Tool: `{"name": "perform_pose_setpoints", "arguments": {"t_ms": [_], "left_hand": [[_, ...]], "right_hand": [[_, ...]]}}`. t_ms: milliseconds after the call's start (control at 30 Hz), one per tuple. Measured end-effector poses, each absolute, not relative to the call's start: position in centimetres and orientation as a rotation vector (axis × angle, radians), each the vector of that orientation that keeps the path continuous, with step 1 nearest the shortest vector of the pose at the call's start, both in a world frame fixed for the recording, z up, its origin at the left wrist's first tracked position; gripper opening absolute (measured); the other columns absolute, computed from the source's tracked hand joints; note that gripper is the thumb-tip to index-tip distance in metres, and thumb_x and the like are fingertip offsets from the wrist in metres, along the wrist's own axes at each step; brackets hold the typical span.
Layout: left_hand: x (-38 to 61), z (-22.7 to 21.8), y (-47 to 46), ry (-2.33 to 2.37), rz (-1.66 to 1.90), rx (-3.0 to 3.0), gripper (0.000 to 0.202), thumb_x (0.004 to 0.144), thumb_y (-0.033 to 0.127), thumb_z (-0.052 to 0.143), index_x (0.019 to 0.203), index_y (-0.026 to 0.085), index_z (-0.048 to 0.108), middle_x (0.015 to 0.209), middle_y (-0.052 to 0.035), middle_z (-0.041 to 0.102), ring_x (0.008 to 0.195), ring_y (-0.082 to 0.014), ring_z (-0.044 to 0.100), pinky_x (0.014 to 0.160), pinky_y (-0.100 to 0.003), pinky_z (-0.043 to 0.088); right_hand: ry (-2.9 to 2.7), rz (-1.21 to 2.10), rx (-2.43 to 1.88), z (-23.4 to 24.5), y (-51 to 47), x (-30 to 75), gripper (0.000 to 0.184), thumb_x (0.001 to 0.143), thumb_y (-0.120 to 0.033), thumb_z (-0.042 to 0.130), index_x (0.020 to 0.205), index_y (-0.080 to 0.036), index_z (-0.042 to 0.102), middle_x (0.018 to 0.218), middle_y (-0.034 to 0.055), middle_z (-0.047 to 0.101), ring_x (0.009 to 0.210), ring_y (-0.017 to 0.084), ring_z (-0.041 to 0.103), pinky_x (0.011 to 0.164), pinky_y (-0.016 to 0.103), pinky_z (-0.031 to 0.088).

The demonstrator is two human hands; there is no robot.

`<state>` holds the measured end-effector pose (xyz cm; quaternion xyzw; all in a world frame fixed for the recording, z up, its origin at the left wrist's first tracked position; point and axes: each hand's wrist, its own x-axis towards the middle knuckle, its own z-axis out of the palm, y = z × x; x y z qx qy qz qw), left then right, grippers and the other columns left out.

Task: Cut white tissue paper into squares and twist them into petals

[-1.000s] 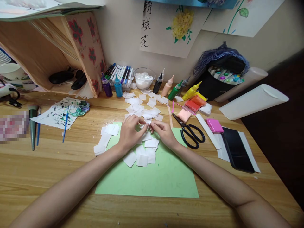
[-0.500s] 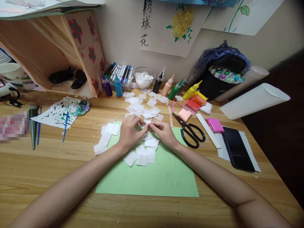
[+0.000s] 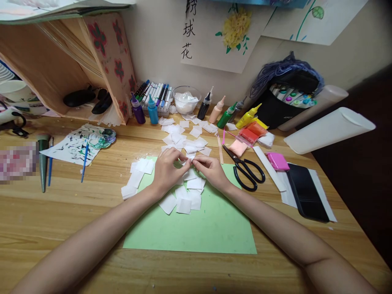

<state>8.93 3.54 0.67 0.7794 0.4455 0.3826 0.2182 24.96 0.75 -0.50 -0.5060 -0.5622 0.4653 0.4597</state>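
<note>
My left hand (image 3: 167,169) and my right hand (image 3: 212,169) meet fingertip to fingertip over the far edge of a light green paper sheet (image 3: 211,228). Both pinch a small white paper square (image 3: 189,162) between thumbs and fingers. Several more white paper squares (image 3: 186,200) lie on the green sheet under and just behind my hands. Another loose heap of white squares (image 3: 183,136) spreads toward the wall. A few squares (image 3: 136,175) lie to the left of my left hand.
Black scissors (image 3: 245,169) lie right of my hands. Paint bottles (image 3: 226,116), markers (image 3: 154,94) and a clear bowl (image 3: 186,100) line the wall. A black phone (image 3: 306,192) and pink eraser (image 3: 277,161) sit right. Brushes (image 3: 84,161) and a paint-smeared sheet (image 3: 76,145) lie left.
Almost nothing: my fingers shift slightly on the small white square, and the view drifts a little.
</note>
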Motion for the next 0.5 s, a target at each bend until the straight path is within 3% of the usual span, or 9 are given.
{"name": "perform_pose_setpoints", "arguments": {"t_ms": [500], "left_hand": [[8.87,0.65,3.55,1.243,1.054,2.162,0.014,0.077,0.025,0.062,0.066,0.019,0.056,0.069,0.0002,0.057,0.069,-0.0143,0.05,0.065,-0.029,0.039]], "right_hand": [[-1.398,1.128,-1.252,-0.48,0.78,24.89,0.018,0.08,-0.029,0.059,0.081,-0.017,0.072,0.077,0.0039,0.067,0.07,0.014,0.057,0.064,0.027,0.043]]}}
